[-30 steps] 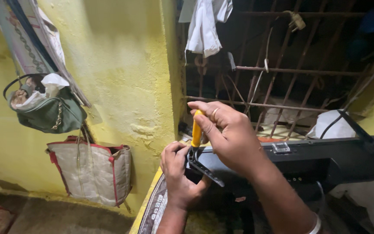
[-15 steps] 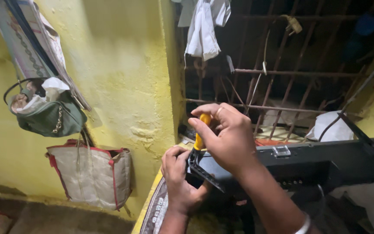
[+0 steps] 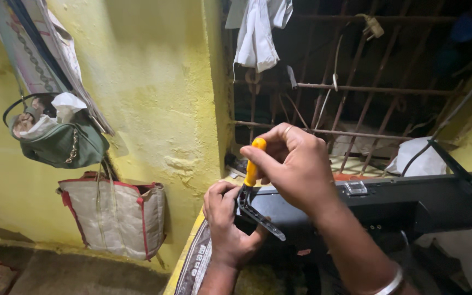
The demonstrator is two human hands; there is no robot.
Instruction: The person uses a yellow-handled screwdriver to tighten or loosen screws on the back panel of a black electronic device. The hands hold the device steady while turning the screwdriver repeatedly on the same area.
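Pinched in the right hand (image 3: 296,166), a yellow-handled screwdriver (image 3: 254,166) stands upright at the near-left corner of a black appliance casing (image 3: 378,207). Left hand (image 3: 228,229) clasps a black bracket (image 3: 258,216) against that corner. Its tip is hidden, apparently on a screw; a slip could jab the steadying fingers or drop the bracket.

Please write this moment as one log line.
right hand: grips yellow-handled screwdriver | left hand: holds black bracket against black device | backdrop: yellow wall
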